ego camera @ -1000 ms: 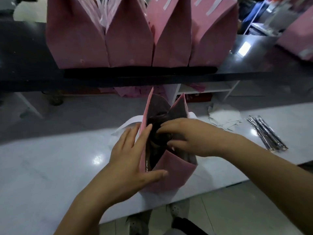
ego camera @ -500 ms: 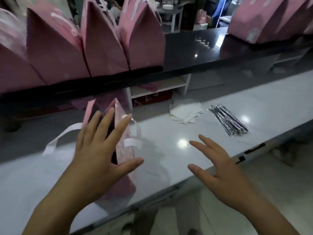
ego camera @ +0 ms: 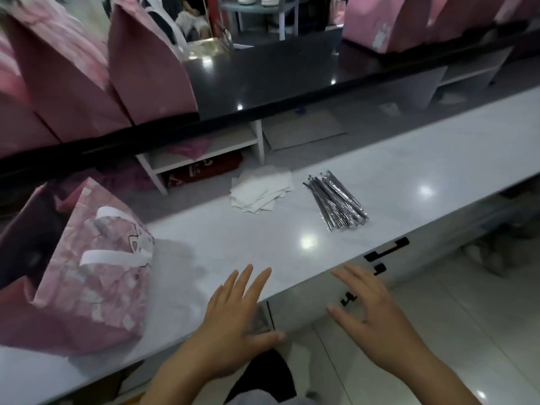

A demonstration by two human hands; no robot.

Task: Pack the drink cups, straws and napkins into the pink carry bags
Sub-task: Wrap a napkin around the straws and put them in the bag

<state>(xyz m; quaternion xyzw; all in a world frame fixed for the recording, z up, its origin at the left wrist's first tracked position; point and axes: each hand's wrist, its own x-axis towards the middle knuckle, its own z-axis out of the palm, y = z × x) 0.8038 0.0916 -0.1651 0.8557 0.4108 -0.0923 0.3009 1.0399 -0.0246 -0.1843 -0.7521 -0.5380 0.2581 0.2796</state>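
Observation:
An open pink carry bag (ego camera: 96, 276) with white handles stands on the white counter (ego camera: 292, 247) at the left; its inside is dark and I cannot make out what it holds. A loose pile of white napkins (ego camera: 261, 190) lies mid-counter, and a bundle of silver-wrapped straws (ego camera: 336, 200) lies just right of it. My left hand (ego camera: 236, 320) hovers open over the counter's front edge, right of the bag and apart from it. My right hand (ego camera: 371, 320) is open too, past the counter edge above the floor. Neither hand holds anything.
A row of pink bags (ego camera: 117, 68) stands on the black upper shelf (ego camera: 277, 77) at the back left, with more pink bags (ego camera: 409, 21) at the back right. White shelving (ego camera: 210, 153) sits under the black shelf. Black drawer handles (ego camera: 385, 252) line the counter front.
My right hand came out of the bag and my left hand let go of it. Both have moved right, and the view has swung right, leaving the bag at the left.

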